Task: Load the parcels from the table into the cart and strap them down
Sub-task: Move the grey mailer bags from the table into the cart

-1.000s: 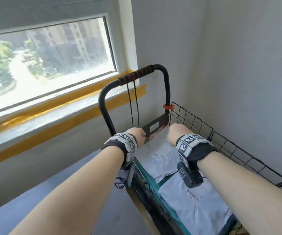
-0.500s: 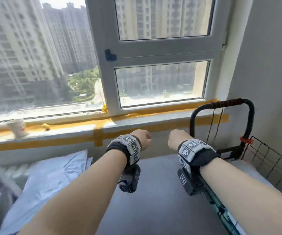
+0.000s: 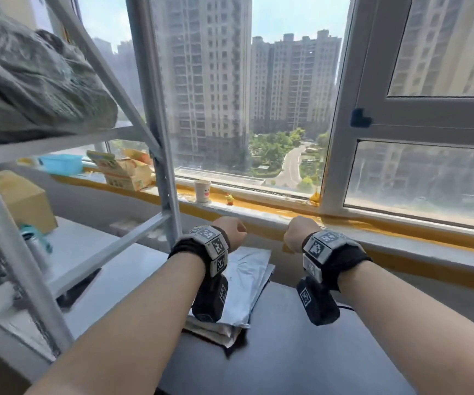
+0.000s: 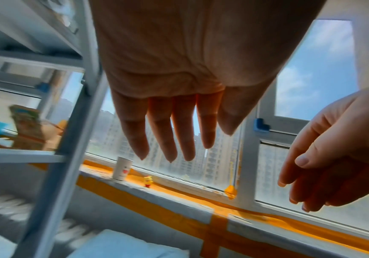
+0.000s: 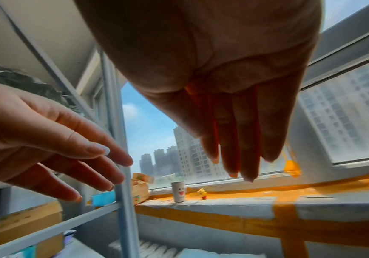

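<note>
Parcels (image 3: 247, 283) on table (image 3: 301, 352) — below both empty hands' grip

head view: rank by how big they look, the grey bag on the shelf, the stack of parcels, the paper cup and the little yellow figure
1. grey bag, though it is nearest the camera
2. stack of parcels, partly hidden by the left wrist
3. paper cup
4. yellow figure

Bright daylight thru window (image 3: 287, 124); palms backlit, dark in wrist views; motion blur + wide-angle bending at edges.
</note>
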Motion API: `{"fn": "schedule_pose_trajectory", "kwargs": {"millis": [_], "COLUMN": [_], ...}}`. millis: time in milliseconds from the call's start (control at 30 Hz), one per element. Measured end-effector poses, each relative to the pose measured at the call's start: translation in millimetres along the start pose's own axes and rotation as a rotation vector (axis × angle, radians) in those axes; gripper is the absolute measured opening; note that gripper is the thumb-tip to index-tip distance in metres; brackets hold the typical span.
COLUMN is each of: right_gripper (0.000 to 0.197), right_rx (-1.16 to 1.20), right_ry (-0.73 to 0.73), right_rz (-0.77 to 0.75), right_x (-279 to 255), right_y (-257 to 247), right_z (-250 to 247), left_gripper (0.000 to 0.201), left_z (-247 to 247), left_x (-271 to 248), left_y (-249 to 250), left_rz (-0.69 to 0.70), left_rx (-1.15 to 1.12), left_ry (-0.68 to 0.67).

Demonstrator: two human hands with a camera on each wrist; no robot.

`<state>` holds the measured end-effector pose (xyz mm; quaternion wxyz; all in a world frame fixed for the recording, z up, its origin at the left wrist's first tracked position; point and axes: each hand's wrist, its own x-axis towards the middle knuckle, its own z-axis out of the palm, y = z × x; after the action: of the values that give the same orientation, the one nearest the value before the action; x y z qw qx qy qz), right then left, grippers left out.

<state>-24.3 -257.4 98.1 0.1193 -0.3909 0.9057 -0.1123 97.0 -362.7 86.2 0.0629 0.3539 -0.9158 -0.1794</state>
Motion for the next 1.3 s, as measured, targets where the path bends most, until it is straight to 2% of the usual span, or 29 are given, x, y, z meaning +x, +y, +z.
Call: {"fn": "schedule_pose_trajectory", "kwargs": {"millis": [100,233,400,633,733,867,967,1133,1300], "right_gripper": [0.035,0.015,0.018,0.023,0.032,0.023,0.027,0.019,0.037], "right_rx": [-0.008,-0.058,-0.064,-0.004,0.042,0.071,0.087,0.06,0.088], "right_ry": [-0.014,-0.049,-0.082,-0.117,-0.1,-0.129,-0.151,-0.183,-0.246], "right_rz": [-0.055,-0.166,-0.196,-0.1,-0.021,0.037,0.088,0.191,0.315], "right_x": [9.5,21.8,40.8,78.9,100.6,128.6,149.8,170.3,179.3], "right_y": [-23.5,-34.5,-29.0,-16.9,-18.3,-24.3,-28.5,-38.1,-35.4], "right_z": [7.6,14.8,23.9,33.4,43.3,59.0,78.0,115.8,161.2], "left_gripper": [0.035,0.035,0.034,0.035,0.034,0.034,0.035,0.036,0.043], "left_z": [-7.1,-7.7,2.7,26.6,32.9,39.5,46.0,66.0,97.7], "left_x": [-6.7,-8.6,-2.6,30.9,54.2,91.6,117.3,147.3,159.0], "left_y": [-21.3,-39.0,-46.5,-63.1,-79.8,-108.7,-131.4,-173.5,-209.3], "left_rz": [-0.091,-0.18,-0.245,-0.269,-0.248,-0.213,-0.171,-0.168,-0.228], "left_rx": [0.0,-0.003,0.016,0.028,0.013,0.028,0.046,0.071,0.082], "left_ry": [0.029,0.076,0.084,0.021,-0.016,-0.08,-0.132,-0.217,-0.366]}}
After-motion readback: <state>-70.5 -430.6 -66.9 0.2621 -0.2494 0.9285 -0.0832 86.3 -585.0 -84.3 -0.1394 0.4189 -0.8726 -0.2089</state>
